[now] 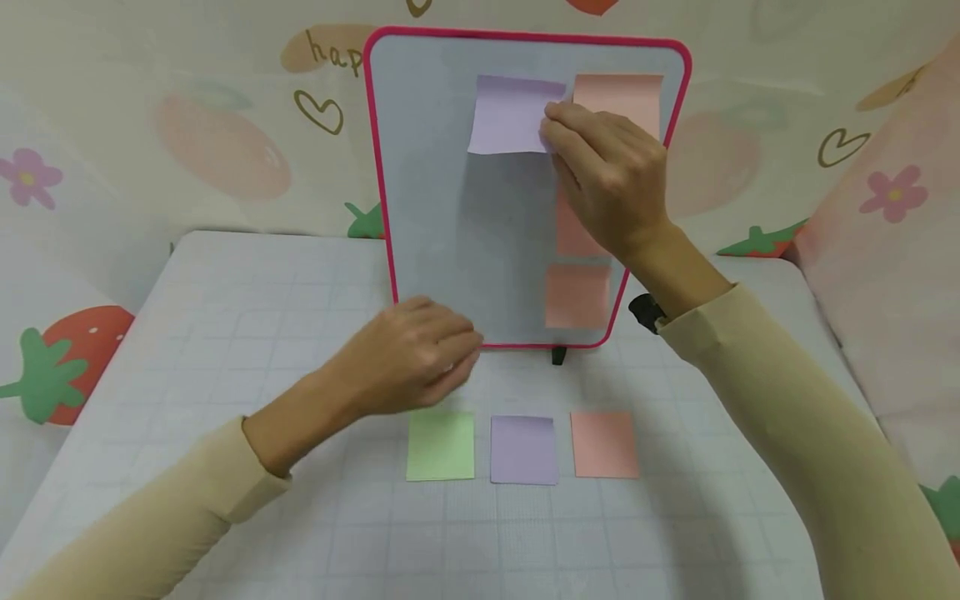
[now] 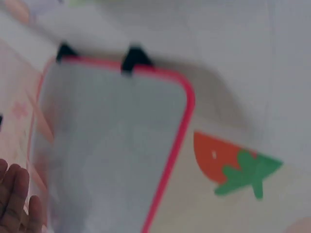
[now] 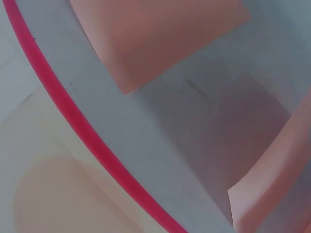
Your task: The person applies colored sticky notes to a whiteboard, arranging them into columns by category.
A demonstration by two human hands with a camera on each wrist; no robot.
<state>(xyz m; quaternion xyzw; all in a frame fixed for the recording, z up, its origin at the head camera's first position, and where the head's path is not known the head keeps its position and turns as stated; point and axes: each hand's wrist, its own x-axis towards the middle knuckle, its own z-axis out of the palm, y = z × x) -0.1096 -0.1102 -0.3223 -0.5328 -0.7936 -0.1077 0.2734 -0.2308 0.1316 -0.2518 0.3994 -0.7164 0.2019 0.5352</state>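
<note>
My right hand pinches the right edge of a purple sticky note at the top of a pink-framed whiteboard. The thumb is hidden behind the fingers. Down the board's right side runs a column of pink sticky notes, the upper ones partly covered by that hand; in the right wrist view a pink note curls off the surface. My left hand hovers before the board's lower left edge, fingers loosely bent around nothing visible. In the left wrist view its fingers show at the left edge.
In front of the board, a green pad, a purple pad and a pink pad of sticky notes lie in a row on the white gridded table. Black feet support the board. A strawberry-patterned curtain hangs behind.
</note>
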